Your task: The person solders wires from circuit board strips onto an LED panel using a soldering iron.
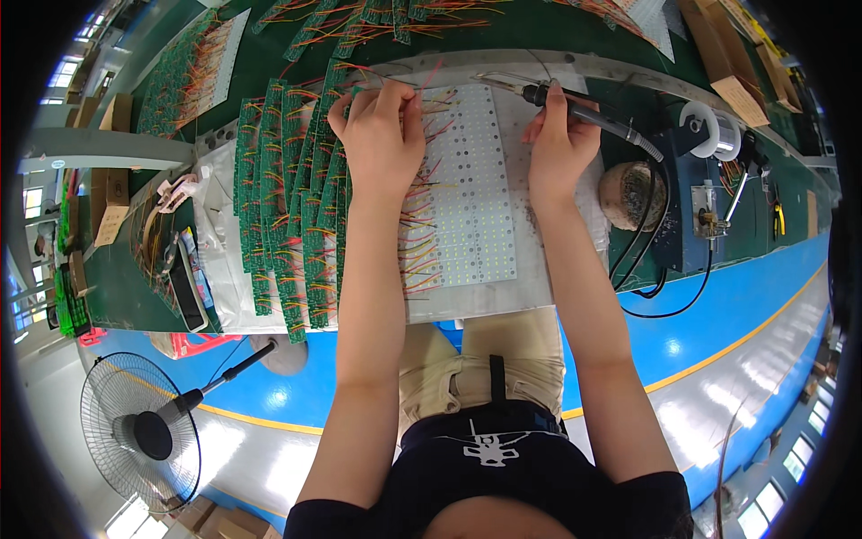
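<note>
Soldering iron (585, 113) with black handle is gripped in the person's right hand (561, 157), and in the head view its tip is near the upper end of one white board (476, 198). The left hand (382, 144) is bent narrow over coloured wires (417, 238); what it pinches, I cannot tell. Green circuit boards (292, 171) lie just to the left on the tabletop (126, 287).

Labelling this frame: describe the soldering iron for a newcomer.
On the green bench, find the white dotted panel at centre. By its upper right corner, the right hand holds the soldering iron. Unlike nearby black cables, it has a metal tip.
</note>
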Demonstrator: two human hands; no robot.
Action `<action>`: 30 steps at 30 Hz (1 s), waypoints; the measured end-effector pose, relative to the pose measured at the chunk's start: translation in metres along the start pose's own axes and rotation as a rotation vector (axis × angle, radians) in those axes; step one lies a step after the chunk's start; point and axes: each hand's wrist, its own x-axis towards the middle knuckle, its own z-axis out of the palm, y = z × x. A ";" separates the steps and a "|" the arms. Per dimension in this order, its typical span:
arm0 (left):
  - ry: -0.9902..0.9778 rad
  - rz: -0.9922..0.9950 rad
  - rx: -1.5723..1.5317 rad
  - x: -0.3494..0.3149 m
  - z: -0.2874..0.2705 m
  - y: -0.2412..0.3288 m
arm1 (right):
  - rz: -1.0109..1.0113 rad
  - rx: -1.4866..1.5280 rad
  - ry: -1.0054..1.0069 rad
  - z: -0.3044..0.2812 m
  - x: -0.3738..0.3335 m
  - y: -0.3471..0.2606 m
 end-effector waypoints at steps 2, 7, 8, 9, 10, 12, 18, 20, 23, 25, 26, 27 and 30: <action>-0.003 -0.004 0.002 0.000 -0.001 0.001 | 0.000 0.003 -0.005 0.000 0.000 0.000; -0.028 -0.017 0.022 -0.001 0.000 0.002 | 0.008 0.050 0.007 -0.001 0.000 0.002; -0.038 -0.022 0.035 -0.002 0.000 0.002 | 0.009 0.047 0.006 -0.001 0.000 0.002; -0.048 -0.026 0.046 -0.002 0.000 0.002 | 0.009 0.043 0.005 -0.001 0.000 0.002; -0.047 -0.026 0.046 -0.002 0.000 0.002 | 0.008 0.043 0.005 -0.001 0.000 0.002; -0.058 -0.016 0.045 -0.002 -0.001 0.002 | 0.022 0.051 0.016 -0.001 -0.001 0.002; -0.113 0.007 0.028 0.001 -0.006 0.006 | 0.014 -0.005 -0.019 -0.001 -0.001 0.000; -0.118 0.015 0.042 -0.001 -0.005 0.005 | 0.018 0.002 -0.027 -0.001 -0.003 0.002; -0.118 0.023 0.063 -0.002 -0.002 0.003 | 0.021 -0.003 -0.042 0.000 -0.004 0.004; -0.113 0.021 0.071 -0.003 -0.002 0.002 | 0.022 -0.016 -0.051 0.000 -0.005 0.005; -0.117 0.016 0.072 -0.003 -0.002 0.002 | 0.027 -0.029 -0.056 0.000 -0.006 0.004; -0.120 0.012 0.071 -0.003 -0.002 0.002 | 0.032 -0.042 -0.061 0.000 -0.006 0.003; -0.124 0.013 0.081 -0.003 -0.003 0.002 | 0.008 -0.069 -0.060 0.002 -0.005 0.004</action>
